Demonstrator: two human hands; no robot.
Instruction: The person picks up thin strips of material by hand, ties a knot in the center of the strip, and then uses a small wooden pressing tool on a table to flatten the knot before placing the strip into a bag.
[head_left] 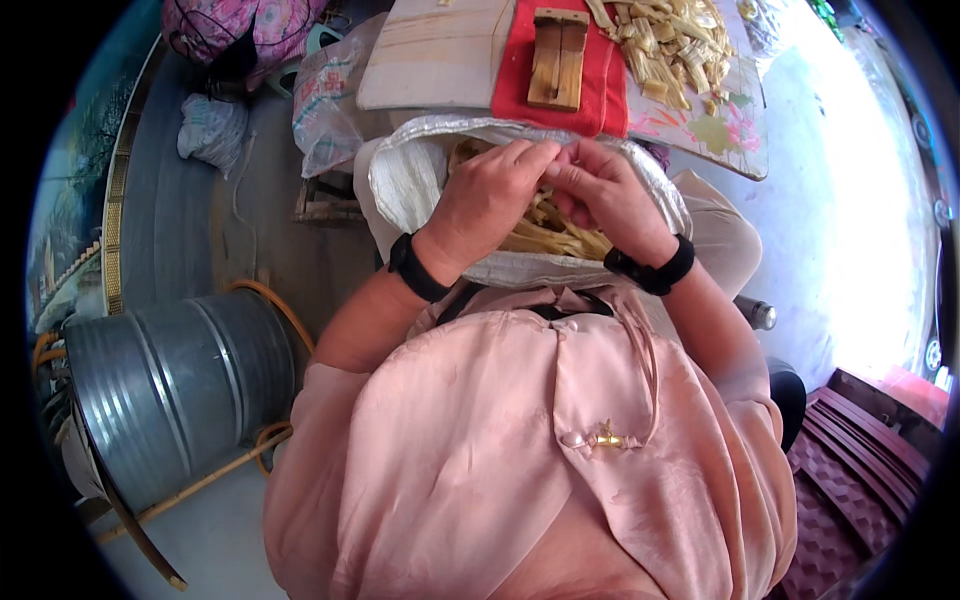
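Note:
My left hand [490, 198] and my right hand [602, 190] meet fingertip to fingertip above an open white woven sack [405, 185]. The fingers of both are closed in a pinch, and whatever lies between them is hidden or too small to name. Below them, yellowish dried strips [560, 238] lie loose inside the sack. Just beyond the sack's far rim, a wooden block with a lengthwise slot [557, 72] rests on a folded red cloth [513, 80]. A heap of similar pale yellow pieces [680, 42] sits to its right, apart from my hands.
The cloth and heap lie on a light tabletop [425, 60]. Filled plastic bags [325, 105] stand left of it, with a pink bundle [235, 35] behind. A metal drum [185, 385] stands at left, a metal flask [760, 315] at right, and maroon panels [850, 480] at lower right.

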